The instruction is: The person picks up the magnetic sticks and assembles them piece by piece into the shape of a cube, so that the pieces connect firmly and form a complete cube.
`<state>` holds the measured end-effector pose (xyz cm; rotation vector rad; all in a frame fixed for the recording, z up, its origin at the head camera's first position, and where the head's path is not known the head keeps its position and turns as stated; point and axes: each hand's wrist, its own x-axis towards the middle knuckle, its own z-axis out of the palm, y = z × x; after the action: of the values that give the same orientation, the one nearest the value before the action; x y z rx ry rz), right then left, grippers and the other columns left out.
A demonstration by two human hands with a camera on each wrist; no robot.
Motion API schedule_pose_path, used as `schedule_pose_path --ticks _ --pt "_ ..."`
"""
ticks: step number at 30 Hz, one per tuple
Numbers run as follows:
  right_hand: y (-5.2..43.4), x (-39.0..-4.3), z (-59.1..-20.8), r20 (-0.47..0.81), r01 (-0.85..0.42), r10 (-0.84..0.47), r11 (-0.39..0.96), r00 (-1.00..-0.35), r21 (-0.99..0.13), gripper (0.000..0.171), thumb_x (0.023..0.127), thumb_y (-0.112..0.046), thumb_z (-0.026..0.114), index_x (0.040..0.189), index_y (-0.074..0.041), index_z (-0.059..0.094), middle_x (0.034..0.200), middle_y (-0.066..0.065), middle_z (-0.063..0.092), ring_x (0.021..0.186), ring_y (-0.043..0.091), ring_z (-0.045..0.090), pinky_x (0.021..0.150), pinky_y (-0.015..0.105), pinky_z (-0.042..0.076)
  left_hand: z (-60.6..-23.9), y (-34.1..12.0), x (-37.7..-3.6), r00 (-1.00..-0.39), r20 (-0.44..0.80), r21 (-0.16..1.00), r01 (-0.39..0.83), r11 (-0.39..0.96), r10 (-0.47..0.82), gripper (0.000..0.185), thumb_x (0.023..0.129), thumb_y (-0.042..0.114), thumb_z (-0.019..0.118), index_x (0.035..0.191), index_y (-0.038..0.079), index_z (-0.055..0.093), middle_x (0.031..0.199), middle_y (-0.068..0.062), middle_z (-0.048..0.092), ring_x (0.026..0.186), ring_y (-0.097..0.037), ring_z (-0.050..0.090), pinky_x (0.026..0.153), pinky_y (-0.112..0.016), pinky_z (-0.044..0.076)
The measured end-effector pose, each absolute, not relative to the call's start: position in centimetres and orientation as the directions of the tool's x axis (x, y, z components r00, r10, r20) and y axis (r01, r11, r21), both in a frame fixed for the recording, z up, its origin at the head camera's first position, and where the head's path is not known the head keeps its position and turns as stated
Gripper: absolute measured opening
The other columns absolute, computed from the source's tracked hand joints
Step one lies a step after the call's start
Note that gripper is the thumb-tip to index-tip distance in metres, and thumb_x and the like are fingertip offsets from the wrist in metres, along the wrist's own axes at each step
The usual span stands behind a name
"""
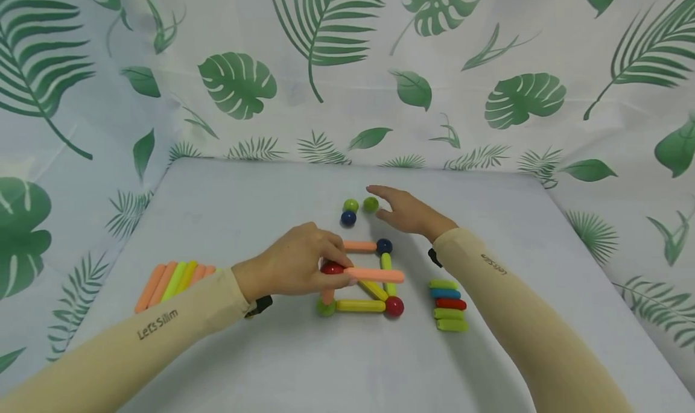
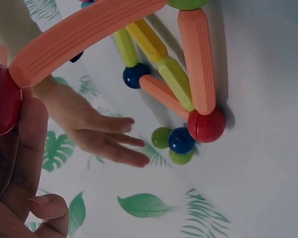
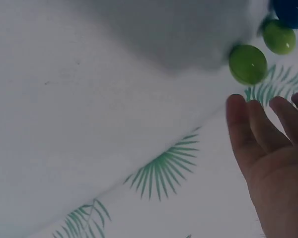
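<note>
— Where the table (image 1: 228, 214) starts on the left, what do you see?

— A little pile of smooth sticks (image 1: 172, 284), orange and yellow-green, lying side by side on the grey top. They have round ends and look like plastic.

— And next to that?

— The left hand (image 1: 295, 265). Its fingers are curled and pinch a shiny red ball (image 1: 332, 269) with a ribbed orange stick (image 1: 374, 275) stuck to it. The ball and stick are lifted up over a flat square frame (image 1: 361, 280) made of sticks and balls. The frame has a green ball (image 1: 326, 308) and a red ball (image 1: 394, 306) at the near corners, with a yellow stick (image 1: 360, 305) between them, and a dark blue ball (image 1: 383, 246) at a far corner.

— What about behind the frame?

— Three loose balls (image 1: 357, 210) sit close together, two green and one dark blue. They are round and glossy.

— And the right hand (image 1: 408, 211)?

— It is flat with straight, loose fingers, holding nothing, just beside the nearest green ball.

— Anything further right?

— A short stack of small sticks (image 1: 448, 305), green, blue, red and green, lying near the right sleeve (image 1: 521, 316). A leaf-print cloth (image 1: 488, 69) hangs all around.
</note>
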<state>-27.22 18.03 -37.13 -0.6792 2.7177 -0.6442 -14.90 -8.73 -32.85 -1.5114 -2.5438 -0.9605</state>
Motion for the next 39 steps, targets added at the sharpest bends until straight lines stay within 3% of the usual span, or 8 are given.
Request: schedule_pose_path --ticks 3,11,16,22,27,33,39 --pt "17.4 -27.2 -37.5 -0.209 -0.403 -0.505 0.828 -0.837 -0.390 0.061 0.102 -0.014 0.056 0.158 -0.008 0.033 0.160 0.011 0.036 0.150 0.029 0.027 0.119 0.049 0.021 -32.7 -8.6 -14.8 -0.523 0.332 0.487 0.808 0.332 0.785 0.013 0.089 0.029 0.079 0.092 0.017 0.082 0.072 0.018 0.058 0.059 0.007 0.050 0.065 -0.028 0.043" --pt "17.7 -26.8 -38.5 -0.100 -0.428 -0.446 0.890 -0.889 -0.159 0.039 0.099 -0.013 0.061 0.137 -0.004 0.062 0.138 0.014 0.059 0.129 0.032 0.054 0.108 0.049 0.040 -32.4 -8.4 -14.6 -0.552 0.311 0.444 0.804 0.395 0.774 0.013 0.088 0.033 0.079 0.091 0.021 0.083 0.076 0.019 0.061 0.065 0.005 0.051 0.066 -0.030 0.040" --pt "19.7 -26.5 -39.3 -0.074 -0.381 -0.394 0.913 -0.916 -0.144 0.031 0.097 -0.009 0.063 0.126 -0.003 0.070 0.126 0.015 0.065 0.119 0.033 0.059 0.103 0.050 0.045 -32.4 -8.4 -14.6 -0.568 0.290 0.442 0.794 0.418 0.770 0.015 0.089 0.034 0.079 0.093 0.020 0.083 0.078 0.017 0.063 0.066 0.003 0.052 0.067 -0.031 0.039" --pt "23.0 -24.9 -39.3 -0.070 -0.299 -0.321 0.928 -0.944 -0.222 0.028 0.092 -0.006 0.069 0.119 -0.005 0.075 0.118 0.016 0.065 0.110 0.034 0.061 0.097 0.053 0.048 -32.5 -8.4 -14.5 -0.586 0.282 0.444 0.782 0.438 0.760 0.015 0.089 0.033 0.079 0.093 0.018 0.083 0.076 0.016 0.062 0.063 0.003 0.050 0.068 -0.030 0.041" --pt "25.0 -22.4 -38.4 -0.135 -0.247 -0.316 0.893 -0.939 -0.376 0.038 0.089 -0.013 0.076 0.126 -0.004 0.069 0.113 0.011 0.067 0.100 0.029 0.063 0.088 0.047 0.053 -32.6 -8.5 -14.4 -0.598 0.290 0.454 0.773 0.443 0.747 0.014 0.089 0.030 0.079 0.093 0.017 0.083 0.076 0.015 0.063 0.062 0.003 0.051 0.066 -0.028 0.042" --pt "25.5 -18.9 -36.8 -0.163 -0.257 -0.446 0.736 -0.880 -0.626 0.053 0.087 -0.026 0.083 0.132 -0.005 0.064 0.111 0.004 0.067 0.091 0.020 0.065 0.081 0.036 0.055 -32.6 -8.6 -14.3 -0.613 0.285 0.449 0.765 0.463 0.737 0.015 0.089 0.031 0.080 0.094 0.017 0.083 0.078 0.014 0.064 0.063 0.002 0.051 0.066 -0.029 0.042" --pt "25.2 -15.9 -35.7 -0.093 -0.287 -0.564 0.548 -0.821 -0.786 0.046 0.088 -0.018 0.082 0.130 -0.009 0.065 0.120 0.008 0.067 0.092 0.021 0.067 0.081 0.033 0.057 -32.4 -8.6 -14.3 -0.617 0.270 0.448 0.760 0.470 0.739 0.017 0.090 0.032 0.079 0.095 0.017 0.082 0.080 0.013 0.064 0.066 0.001 0.052 0.067 -0.030 0.042"
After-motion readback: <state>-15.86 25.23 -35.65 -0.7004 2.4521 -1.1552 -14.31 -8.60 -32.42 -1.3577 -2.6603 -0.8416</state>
